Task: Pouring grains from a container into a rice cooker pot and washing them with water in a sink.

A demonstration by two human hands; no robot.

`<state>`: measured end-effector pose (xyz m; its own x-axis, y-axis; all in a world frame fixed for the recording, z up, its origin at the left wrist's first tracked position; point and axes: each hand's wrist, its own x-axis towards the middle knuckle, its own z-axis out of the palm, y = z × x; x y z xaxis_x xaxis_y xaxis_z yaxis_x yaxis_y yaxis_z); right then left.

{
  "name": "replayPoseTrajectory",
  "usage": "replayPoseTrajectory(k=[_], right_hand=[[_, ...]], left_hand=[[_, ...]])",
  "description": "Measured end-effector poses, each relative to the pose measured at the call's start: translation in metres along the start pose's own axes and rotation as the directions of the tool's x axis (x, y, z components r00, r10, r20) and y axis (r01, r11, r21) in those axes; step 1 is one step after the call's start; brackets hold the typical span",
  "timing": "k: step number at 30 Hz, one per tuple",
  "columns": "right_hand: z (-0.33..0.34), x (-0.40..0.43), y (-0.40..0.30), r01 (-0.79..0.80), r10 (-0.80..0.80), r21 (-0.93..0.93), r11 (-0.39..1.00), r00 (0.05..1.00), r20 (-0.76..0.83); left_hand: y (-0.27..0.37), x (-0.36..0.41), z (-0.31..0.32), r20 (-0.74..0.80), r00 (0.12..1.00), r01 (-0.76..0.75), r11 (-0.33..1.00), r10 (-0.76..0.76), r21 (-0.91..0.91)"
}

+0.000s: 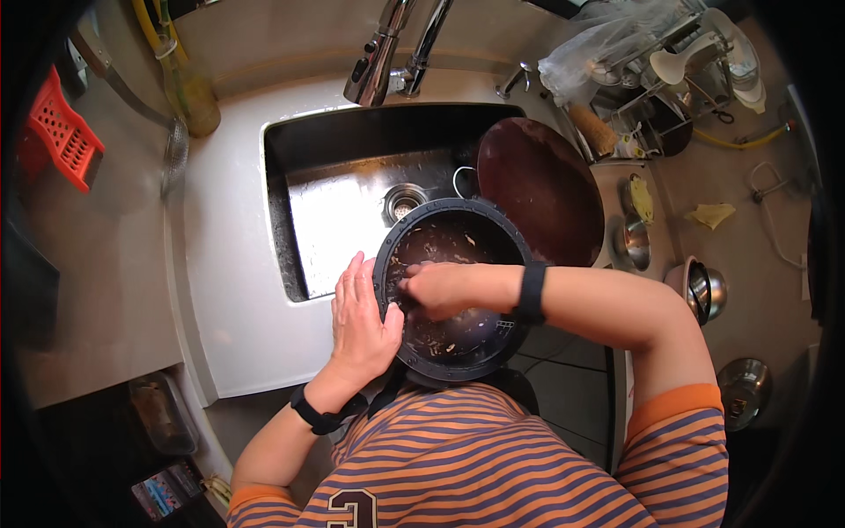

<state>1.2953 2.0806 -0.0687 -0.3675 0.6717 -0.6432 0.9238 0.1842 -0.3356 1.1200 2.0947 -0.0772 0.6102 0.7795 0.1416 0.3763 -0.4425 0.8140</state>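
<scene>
A dark round pot [452, 204], which looks like a rice cooker's inner pot, is tilted at the sink's front edge, close to my body. Pale food scraps cling to its inside and bottom. My left hand [362, 320] grips the pot's left side, thumb at the rim and fingers along the outer wall. Inside the pot, my right hand [441, 289] bends down against the left inner wall. Its fingertips are blurred and partly hidden, so I cannot tell whether they hold anything.
Behind the pot lies a steel sink [280, 218] with a drain [404, 206]. A chrome faucet [373, 69] hangs over its back edge. A dark red round board [541, 191] leans at the right. Metal bowls [635, 241] stand farther right; a red grater [66, 129] lies left.
</scene>
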Motion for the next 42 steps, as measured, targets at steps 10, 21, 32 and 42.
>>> replayPoseTrajectory(k=[10,21,32,42], right_hand=[[0.009,-0.048,0.028,0.185,0.569,0.834,-0.521,0.803,0.178],[0.018,-0.046,0.040,0.318,0.702,0.726,-0.609,0.642,0.307],[0.019,-0.018,0.030,0.428,0.734,0.681,-0.595,0.634,0.242],[0.037,-0.013,0.051,0.031,0.795,0.983,0.179,0.585,-0.163]], left_hand=[[0.046,0.048,-0.001,0.189,0.981,-0.001,0.973,0.045,-0.230],[0.018,0.087,0.100,0.592,0.486,0.861,0.470,-0.643,-0.196],[0.065,0.076,0.067,0.596,0.709,0.643,0.694,-0.378,-0.325],[0.053,0.086,0.073,0.709,0.655,-0.227,0.826,-0.263,0.516]])
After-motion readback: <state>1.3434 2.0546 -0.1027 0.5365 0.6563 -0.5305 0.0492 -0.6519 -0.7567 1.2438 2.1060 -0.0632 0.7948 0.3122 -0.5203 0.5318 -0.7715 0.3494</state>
